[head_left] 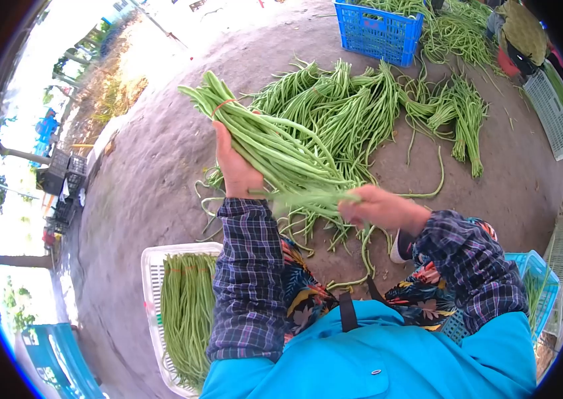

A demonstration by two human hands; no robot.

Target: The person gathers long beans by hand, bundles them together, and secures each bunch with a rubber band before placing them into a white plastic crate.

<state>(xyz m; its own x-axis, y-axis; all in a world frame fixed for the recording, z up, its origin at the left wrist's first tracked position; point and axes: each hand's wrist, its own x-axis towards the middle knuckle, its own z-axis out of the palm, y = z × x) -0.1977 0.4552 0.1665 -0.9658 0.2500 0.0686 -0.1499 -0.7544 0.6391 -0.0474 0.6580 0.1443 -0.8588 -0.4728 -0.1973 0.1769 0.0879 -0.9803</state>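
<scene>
My left hand (235,163) is wrapped round a thick bundle of green long beans (275,143), held up off the ground and slanting from upper left to lower right. A thin red band (223,105) circles the bundle near its upper end. My right hand (384,207) is closed on a few long beans (308,199) at the lower end of the bundle; they are smeared by motion. Behind and below the hands, a large heap of loose long beans (361,120) lies on the ground.
A white crate (151,292) of long beans stands at my left. Farther off are a blue crate (381,36) and more beans (461,30). On the right are a light blue crate (551,292) and a grey-white crate (551,113). Black crates (68,173) stand far left.
</scene>
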